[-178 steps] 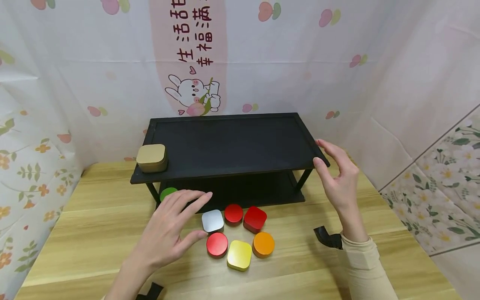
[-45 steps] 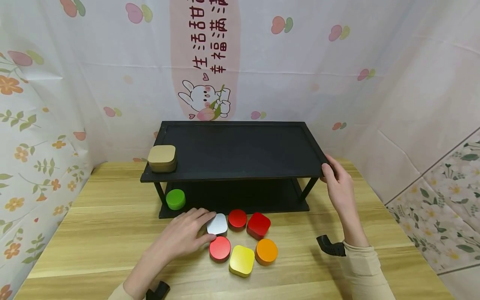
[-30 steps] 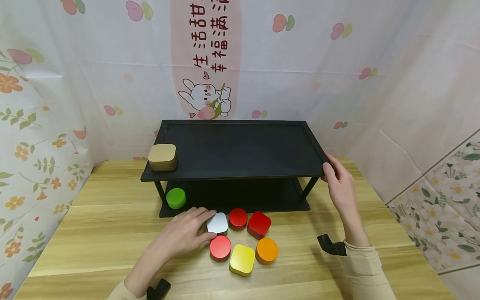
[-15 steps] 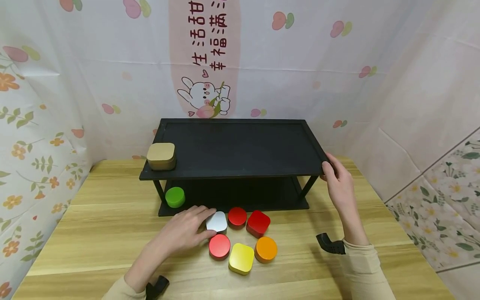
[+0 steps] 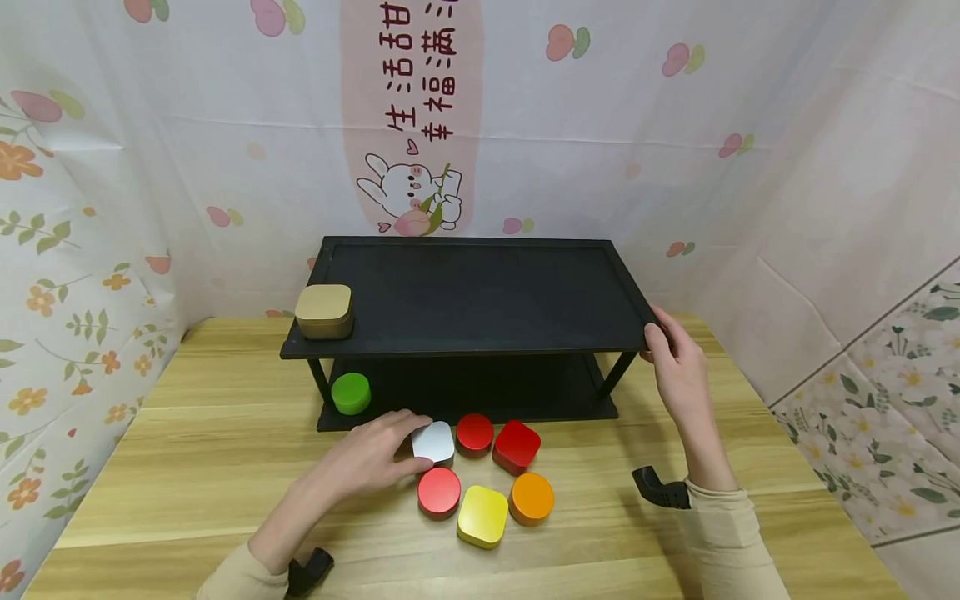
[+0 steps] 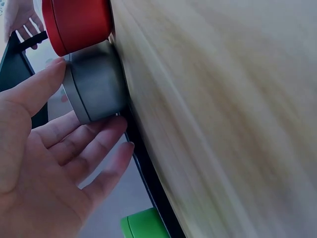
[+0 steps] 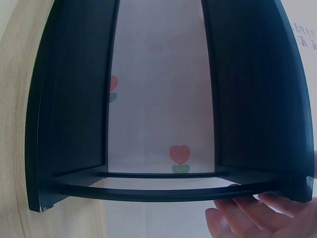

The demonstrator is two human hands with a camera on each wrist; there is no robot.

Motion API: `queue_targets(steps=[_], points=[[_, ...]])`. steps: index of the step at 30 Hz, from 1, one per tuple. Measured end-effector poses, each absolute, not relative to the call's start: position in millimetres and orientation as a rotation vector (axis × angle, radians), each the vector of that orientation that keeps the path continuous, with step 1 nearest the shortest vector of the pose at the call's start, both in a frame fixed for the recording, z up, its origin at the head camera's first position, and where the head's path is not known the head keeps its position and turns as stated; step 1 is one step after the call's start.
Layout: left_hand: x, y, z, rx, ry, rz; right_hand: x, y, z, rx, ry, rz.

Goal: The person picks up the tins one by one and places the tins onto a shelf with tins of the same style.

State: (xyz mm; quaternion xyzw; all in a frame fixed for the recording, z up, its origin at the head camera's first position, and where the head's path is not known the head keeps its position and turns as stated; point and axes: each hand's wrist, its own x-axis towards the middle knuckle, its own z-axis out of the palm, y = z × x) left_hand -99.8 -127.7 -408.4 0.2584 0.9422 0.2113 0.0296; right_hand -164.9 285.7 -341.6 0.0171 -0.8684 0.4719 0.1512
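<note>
Silver lidded tin (image 5: 432, 441), lower middle of the frame: we see the left hand (image 5: 367, 454) pinch its sides between thumb and fingers, while the right hand (image 5: 678, 367) grips the black two-tier shelf (image 5: 487, 296), likely for steadiness.

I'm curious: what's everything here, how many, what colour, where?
table: 1, brown, filling the foreground
shelf: 1, black, on table
gold box: 1, gold, shelf's top, left
green box: 1, green, shelf's bottom, left
silver box: 1, silver, just before shelf
red boxes: 3, red, two right of silver box, one nearer
yellow box: 1, yellow, frontmost
orange box: 1, orange, right of yellow box
wall cloth: count unclear, pale printed, behind shelf
wrist pieces: 2, black, left and right
sleeves: 2, cream, left and right
left hand: 1, bare, holding silver box
right hand: 1, bare, gripping shelf's right end
</note>
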Motion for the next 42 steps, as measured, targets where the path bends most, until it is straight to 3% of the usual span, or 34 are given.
queue_targets(steps=[17,42], points=[[-105,-135,-411,0.952,2.902,0.734,-168,285,-343,0.062,-2.480,1.348],[-94,-143,-358,1.028,2.903,0.674,-165,286,-344,0.070,-2.487,1.341]])
